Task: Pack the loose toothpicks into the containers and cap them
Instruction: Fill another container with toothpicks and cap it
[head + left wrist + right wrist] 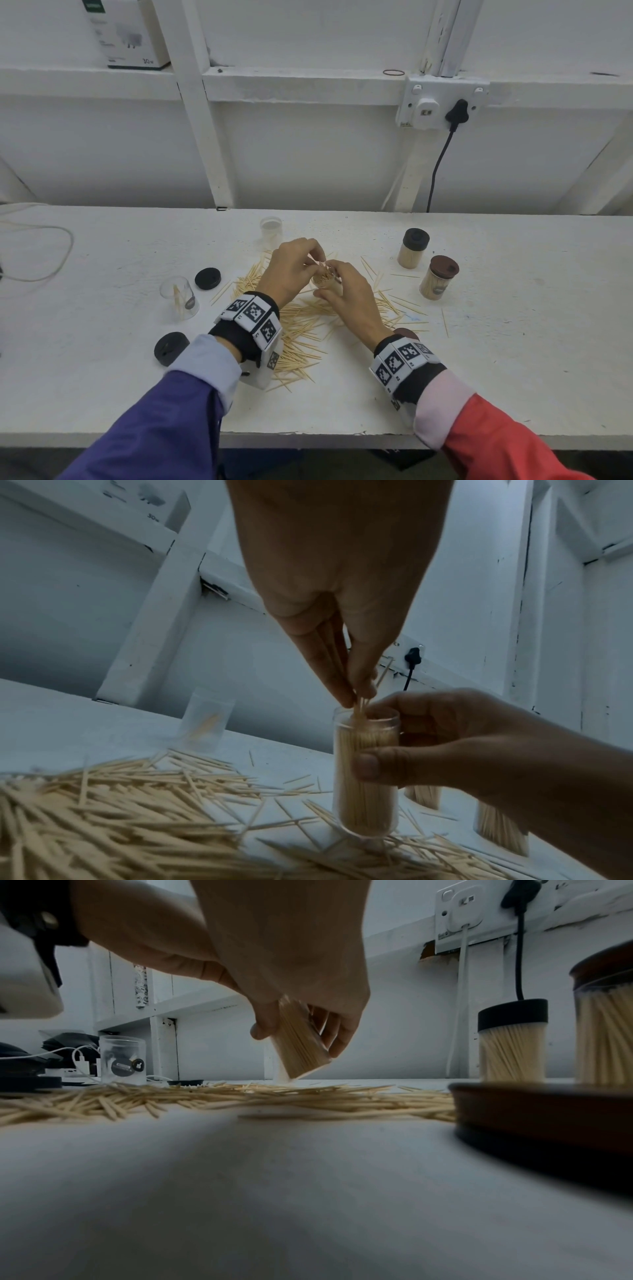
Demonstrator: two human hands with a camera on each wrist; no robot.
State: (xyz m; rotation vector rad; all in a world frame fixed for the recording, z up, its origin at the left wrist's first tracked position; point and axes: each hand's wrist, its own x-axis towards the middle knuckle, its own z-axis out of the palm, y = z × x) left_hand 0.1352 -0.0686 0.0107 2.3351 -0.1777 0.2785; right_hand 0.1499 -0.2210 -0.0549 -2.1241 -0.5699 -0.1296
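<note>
A clear container point(321, 282) packed with toothpicks stands tilted over the loose toothpick pile point(301, 329) at mid-table. My right hand point(330, 279) grips its side, thumb in front and fingers behind. My left hand point(317, 263) pinches a few toothpicks at the container's open mouth. In the left wrist view, the left hand point(358, 696) pokes the pinched toothpicks into the container point(366, 791), which the right hand point(377, 735) steadies. The right wrist view has the right hand point(298, 1041) round the leaning container point(304, 1056) above the pile point(205, 1096).
Two full capped containers stand at the right, one black-capped point(413, 248) and one brown-capped point(439, 277). An open container point(271, 231) stands behind, another point(180, 298) at the left. Two black caps point(208, 278) point(171, 348) lie left, a brown cap point(406, 333) by my right wrist.
</note>
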